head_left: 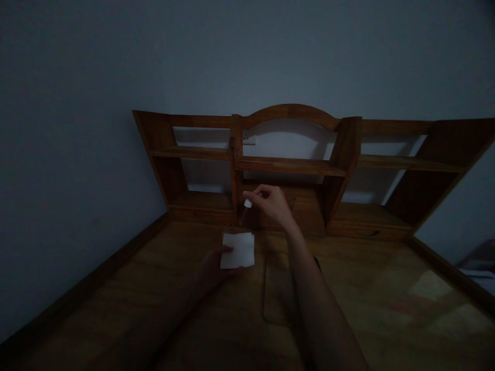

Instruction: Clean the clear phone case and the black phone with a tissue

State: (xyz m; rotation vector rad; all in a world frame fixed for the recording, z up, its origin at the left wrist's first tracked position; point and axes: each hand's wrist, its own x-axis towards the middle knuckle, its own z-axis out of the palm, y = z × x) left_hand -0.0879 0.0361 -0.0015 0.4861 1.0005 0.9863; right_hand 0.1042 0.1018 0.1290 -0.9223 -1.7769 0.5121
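My left hand (212,265) grips a small white square of paper (240,251), thumb on its face and fingers beneath. Something clear (227,229) shows at the paper's upper left edge; in the dim light I cannot make out what it is. Above the paper, my right hand (273,203) pinches a dropper (247,204) by its white top. The dropper's thin clear tube slants down to the left, its tip apart from the paper.
A wooden shelf unit (290,166) with several compartments and drawers stands along the desk's back. On the wooden desk (367,288) lies a flat rectangular thing (277,293), partly behind my right forearm. A small dark object (317,264) sits beside that forearm. Walls rise at left and back.
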